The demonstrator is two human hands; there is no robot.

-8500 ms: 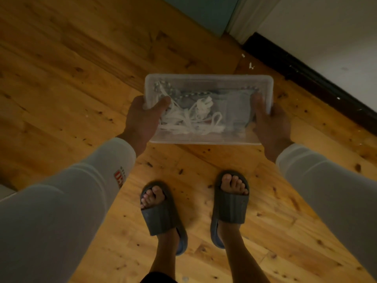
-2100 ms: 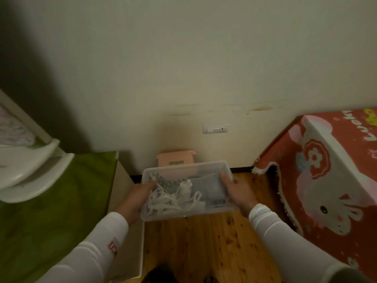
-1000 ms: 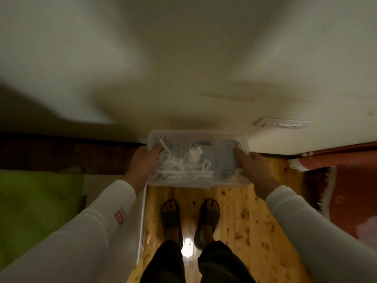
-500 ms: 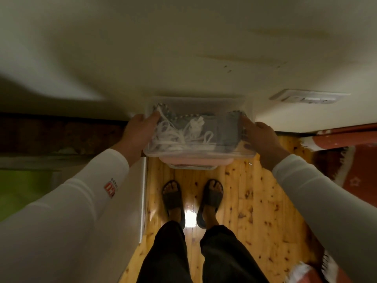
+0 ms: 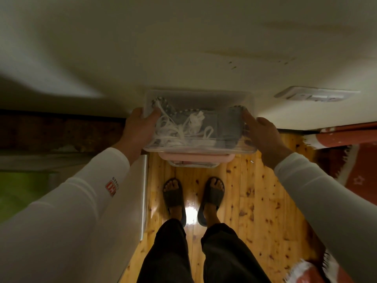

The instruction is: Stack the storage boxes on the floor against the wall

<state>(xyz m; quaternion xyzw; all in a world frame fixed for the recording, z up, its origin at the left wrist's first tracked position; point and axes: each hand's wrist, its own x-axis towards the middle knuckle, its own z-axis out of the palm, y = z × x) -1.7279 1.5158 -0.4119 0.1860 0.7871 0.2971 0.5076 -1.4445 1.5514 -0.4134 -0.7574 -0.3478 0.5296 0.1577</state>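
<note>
A clear plastic storage box point(image 5: 199, 103) with white cords and grey cloth inside is held close to the wall. My left hand point(image 5: 138, 131) grips its left end and my right hand point(image 5: 265, 137) grips its right end. Directly below it a pink-lidded box point(image 5: 194, 158) stands on the wooden floor against the wall. Only the pink lid's front edge and a clear rim show. Whether the clear box touches the pink lid I cannot tell.
A white cabinet side point(image 5: 132, 201) stands close on the left, with green cloth point(image 5: 18, 195) beyond it. A red patterned blanket point(image 5: 350, 160) hangs on the right. A wall socket point(image 5: 314, 96) is up right. My slippered feet point(image 5: 193, 199) stand just behind the boxes.
I carried the clear box across the room to the wall and lowered it over the pink-lidded box. In the last half second it dropped slightly closer to the pink lid.
</note>
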